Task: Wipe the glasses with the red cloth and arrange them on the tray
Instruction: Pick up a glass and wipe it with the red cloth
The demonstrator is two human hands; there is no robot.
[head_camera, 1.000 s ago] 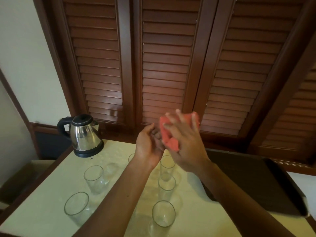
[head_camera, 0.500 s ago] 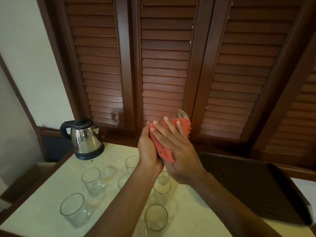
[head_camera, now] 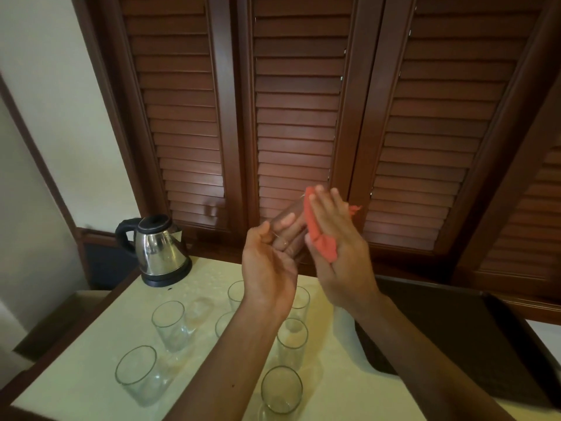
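Observation:
My left hand [head_camera: 268, 268] grips a clear glass [head_camera: 288, 227] held tilted in the air, its fingers curled round the lower part. My right hand [head_camera: 337, 238] presses the red cloth [head_camera: 315, 229] against the glass's right side, fingers straight over the cloth. Several other clear glasses stand upright on the pale table [head_camera: 91, 375] below, among them one at the front left [head_camera: 136, 370], one behind it [head_camera: 170, 322] and one at the front centre [head_camera: 281, 390]. The dark tray [head_camera: 455, 344] lies at the right with nothing on the part I can see.
A steel electric kettle [head_camera: 158, 250] with a black handle stands at the table's back left. Dark wooden louvred shutters [head_camera: 297, 117] fill the wall behind. A wooden rim edges the table on the left.
The cloth and my right hand slid from covering the glass's front to its right side, exposing the glass in my left hand. The view shifted slightly up.

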